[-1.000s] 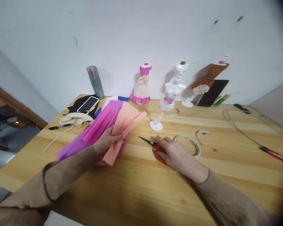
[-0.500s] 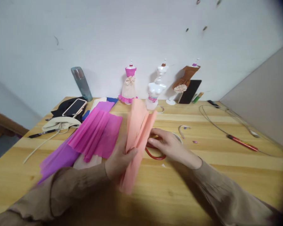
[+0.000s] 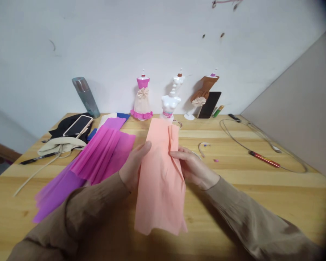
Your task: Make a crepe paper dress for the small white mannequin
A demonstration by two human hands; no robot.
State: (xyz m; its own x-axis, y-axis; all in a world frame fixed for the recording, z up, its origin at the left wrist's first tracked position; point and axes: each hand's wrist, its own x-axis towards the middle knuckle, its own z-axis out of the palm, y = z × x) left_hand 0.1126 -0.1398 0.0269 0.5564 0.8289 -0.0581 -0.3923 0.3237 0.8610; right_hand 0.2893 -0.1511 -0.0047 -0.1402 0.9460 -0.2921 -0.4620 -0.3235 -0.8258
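A peach sheet of crepe paper (image 3: 159,177) hangs spread between my two hands above the table, its right side folded over. My left hand (image 3: 134,165) grips its left edge, thumb in front and the other fingers behind. On the right edge, my right hand (image 3: 195,168) pinches the fold with the thumb on top. To the left lie pleated magenta crepe paper (image 3: 103,152) and purple crepe paper (image 3: 59,192). Behind the sheet stands a white mannequin torso (image 3: 170,103) with a pink band at its waist.
Along the wall stand a mannequin in a pink dress (image 3: 142,98), another in a brown dress (image 3: 206,87), a dark tablet (image 3: 210,105) and a leaning bottle (image 3: 85,96). A phone (image 3: 78,125) and pen (image 3: 39,158) lie left. A red tool with a cable (image 3: 264,158) lies right.
The peach paper has gone from a narrow folded strip to a wider sheet facing me. My right hand has taken its right edge. The red-handled loop beneath is now hidden.
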